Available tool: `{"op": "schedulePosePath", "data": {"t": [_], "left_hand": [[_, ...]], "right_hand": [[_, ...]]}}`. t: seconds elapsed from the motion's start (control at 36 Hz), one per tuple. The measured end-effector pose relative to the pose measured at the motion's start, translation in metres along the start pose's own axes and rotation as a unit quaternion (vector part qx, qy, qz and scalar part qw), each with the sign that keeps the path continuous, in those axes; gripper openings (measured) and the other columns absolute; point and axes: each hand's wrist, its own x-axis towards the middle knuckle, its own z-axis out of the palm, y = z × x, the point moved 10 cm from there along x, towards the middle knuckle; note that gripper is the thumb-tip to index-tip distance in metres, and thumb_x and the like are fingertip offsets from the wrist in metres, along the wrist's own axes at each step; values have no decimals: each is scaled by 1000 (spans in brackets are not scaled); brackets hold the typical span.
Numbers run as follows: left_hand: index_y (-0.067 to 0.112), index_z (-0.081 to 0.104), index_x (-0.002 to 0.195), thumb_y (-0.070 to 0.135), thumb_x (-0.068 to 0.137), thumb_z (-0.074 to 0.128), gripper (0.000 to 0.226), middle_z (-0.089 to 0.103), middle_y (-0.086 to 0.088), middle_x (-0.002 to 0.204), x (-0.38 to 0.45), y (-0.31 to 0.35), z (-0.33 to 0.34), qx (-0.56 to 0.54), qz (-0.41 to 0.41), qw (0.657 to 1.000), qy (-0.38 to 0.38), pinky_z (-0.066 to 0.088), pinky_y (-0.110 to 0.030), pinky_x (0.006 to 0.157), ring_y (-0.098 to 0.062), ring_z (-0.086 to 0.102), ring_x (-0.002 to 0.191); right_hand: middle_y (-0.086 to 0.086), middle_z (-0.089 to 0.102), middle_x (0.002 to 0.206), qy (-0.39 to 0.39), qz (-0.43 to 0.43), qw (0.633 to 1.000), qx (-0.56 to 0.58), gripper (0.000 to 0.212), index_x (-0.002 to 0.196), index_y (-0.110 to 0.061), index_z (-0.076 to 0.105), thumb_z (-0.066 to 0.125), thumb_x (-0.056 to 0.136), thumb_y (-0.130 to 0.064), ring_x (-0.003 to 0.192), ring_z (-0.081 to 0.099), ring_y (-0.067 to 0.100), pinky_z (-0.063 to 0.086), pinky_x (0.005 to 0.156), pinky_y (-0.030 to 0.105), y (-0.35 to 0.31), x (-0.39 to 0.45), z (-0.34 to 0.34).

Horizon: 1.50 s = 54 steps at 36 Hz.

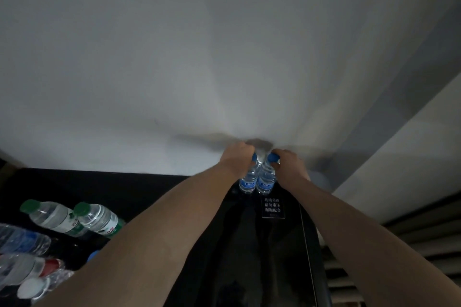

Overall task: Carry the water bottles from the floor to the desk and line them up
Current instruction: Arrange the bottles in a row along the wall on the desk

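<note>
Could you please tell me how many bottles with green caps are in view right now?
2. One green-capped bottle stands at the left on the black desk, the other right beside it. The forearm may hide more.

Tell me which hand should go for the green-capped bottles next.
Left, probably. The left hand is nearer the green-capped bottles on the left side; the right hand would cross over. Both hands hold blue-capped bottles now.

Two bottles [257, 178] are stood side by side, touching, at the far edge of the desk [149, 187] against the wall [224, 45], while more bottles [72, 217] are ranged along its left side.
</note>
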Motion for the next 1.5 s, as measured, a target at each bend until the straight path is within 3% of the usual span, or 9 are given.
{"op": "schedulePosePath", "data": {"t": [0.11,0.31,0.56,0.75,0.92,1.06,1.17,1.33,1.5], "left_hand": [[6,67,101,22,96,64,17,66,-12,99,2,-5,0,-12,-14,1000,-10,54,-39,81,-29,64,92],[4,68,111,31,94,68,31,68,-12,106,1,-7,-2,-27,-12,999,-24,55,-40,89,-27,65,98],[3,69,98,22,94,67,19,69,-9,96,-10,-13,-12,-60,-24,998,-18,57,-39,83,-26,67,91],[10,61,127,17,94,66,34,61,-9,124,-47,-26,-33,-45,-9,999,-4,48,-36,95,-27,57,114],[20,55,140,12,97,57,43,57,-1,137,-133,-49,-64,-66,-1,998,24,44,-32,104,-21,55,121],[30,62,128,23,96,61,33,61,14,123,-223,-97,-87,-104,-56,991,62,49,-22,92,-2,58,103],[33,68,118,20,91,67,29,55,25,99,-291,-146,-90,-134,-121,979,90,40,-9,68,4,58,77],[35,69,113,20,89,68,28,62,21,96,-375,-217,-76,-171,-187,962,104,48,-18,72,2,60,82],[39,67,115,24,90,69,29,59,27,92,-442,-275,-59,-205,-216,950,91,40,-8,61,9,58,87]], "right_hand": [[11,68,115,-3,-6,1000,11,29,119,-15,65,60,92,-7,100,63,30,47,82,31,-4,5,-4],[13,68,118,-12,-9,1000,15,35,126,-14,63,63,91,-12,104,62,30,46,84,32,-5,4,-8],[7,61,132,-16,-1,1000,10,41,134,-16,59,65,93,-15,116,58,25,46,97,34,-2,-10,-17],[1,56,131,22,-29,998,50,34,128,-19,60,62,95,-18,106,62,23,53,92,41,-22,-46,-29],[-12,52,129,18,-70,988,135,32,126,-30,59,59,95,-21,102,62,13,54,86,36,-50,-98,-11],[-19,53,123,-7,-83,980,179,36,124,-36,58,65,93,-19,101,60,1,52,87,24,-81,-143,25],[-29,46,122,-63,-85,976,191,42,126,-46,54,64,93,-22,103,56,-9,45,81,9,-123,-178,67],[-29,45,124,-130,-94,970,180,44,129,-46,52,65,93,-25,103,56,-7,50,80,12,-196,-222,129],[-26,41,136,-177,-116,967,143,53,139,-47,44,63,94,-26,106,56,-2,50,86,16,-270,-241,176]]}}
